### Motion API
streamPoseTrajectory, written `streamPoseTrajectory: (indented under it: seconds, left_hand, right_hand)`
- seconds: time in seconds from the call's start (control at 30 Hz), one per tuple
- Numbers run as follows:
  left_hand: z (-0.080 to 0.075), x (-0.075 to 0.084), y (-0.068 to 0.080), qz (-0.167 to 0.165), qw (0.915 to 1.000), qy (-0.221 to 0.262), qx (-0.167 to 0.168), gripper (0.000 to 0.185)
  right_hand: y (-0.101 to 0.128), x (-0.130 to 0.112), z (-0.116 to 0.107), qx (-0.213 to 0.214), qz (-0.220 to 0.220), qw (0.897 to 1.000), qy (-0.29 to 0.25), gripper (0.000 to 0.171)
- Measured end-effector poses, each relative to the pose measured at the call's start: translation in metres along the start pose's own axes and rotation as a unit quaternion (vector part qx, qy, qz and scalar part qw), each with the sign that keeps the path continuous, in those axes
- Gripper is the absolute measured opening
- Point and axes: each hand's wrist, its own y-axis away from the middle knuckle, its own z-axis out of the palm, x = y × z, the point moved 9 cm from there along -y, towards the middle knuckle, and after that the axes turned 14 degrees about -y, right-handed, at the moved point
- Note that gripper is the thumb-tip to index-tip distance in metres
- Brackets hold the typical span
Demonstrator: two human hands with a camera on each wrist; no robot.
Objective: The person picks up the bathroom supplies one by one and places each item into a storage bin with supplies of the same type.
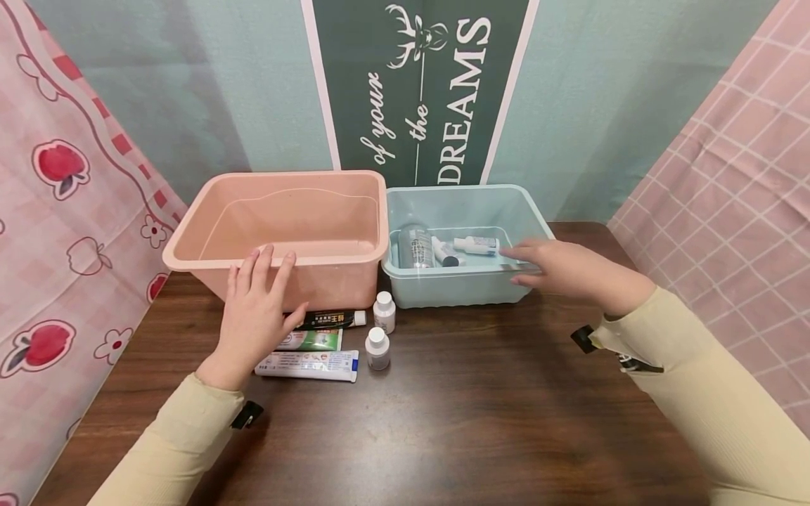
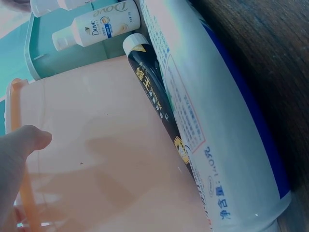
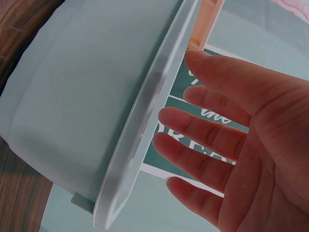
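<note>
1. Head view: the left hand rests against the front wall of the pink bin, its fingers straight and slightly spread and holding nothing, with the thumb down by the black tube. That tube, a green tube and a white toothpaste tube lie side by side on the table just in front of the bin, within easy reach. Two small white bottles stand upright beside them.
2. Head view again: the right hand hovers over the near rim of the blue bin, fingers extended and empty. Inside lie a clear bottle and a white bottle, so this bin serves as a holder for bottles.
3. Left wrist view: one fingertip touches the pink bin's wall; the black tube lies wedged along the bin's base, with the white tube beside it.
4. Right wrist view: the fingers are loosely spread beside the blue rim, apart from it and gripping nothing.
</note>
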Motion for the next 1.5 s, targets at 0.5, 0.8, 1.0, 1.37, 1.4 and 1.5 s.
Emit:
streamPoseTrajectory:
  seconds: [0.5,0.8,1.0,1.37,1.4,1.5]
  left_hand:
    - [0.001,0.000,0.000,-0.001,1.0000,0.002,-0.004,0.081]
    - [0.001,0.001,0.000,-0.001,1.0000,0.002,-0.006,0.081]
    - [0.001,0.001,0.000,0.001,1.0000,0.001,-0.003,0.081]
    - [0.000,0.000,-0.001,0.001,1.0000,0.002,0.001,0.081]
    - [0.000,0.000,-0.001,0.001,1.0000,0.002,0.000,0.081]
    - [0.000,0.000,0.000,0.000,1.0000,0.001,-0.004,0.081]
  right_hand:
    - [0.008,-0.008,0.004,0.011,-0.024,1.000,-0.003,0.044]
    - [0.011,-0.011,0.006,0.018,-0.029,0.999,0.001,0.042]
    - [0.015,-0.012,0.007,0.020,-0.033,0.999,0.000,0.042]
    - [0.019,-0.016,0.010,0.016,-0.030,0.999,0.007,0.044]
    - [0.019,-0.017,0.010,0.015,-0.031,0.999,0.007,0.044]
    - [0.019,-0.019,0.011,0.009,-0.033,0.999,0.006,0.044]
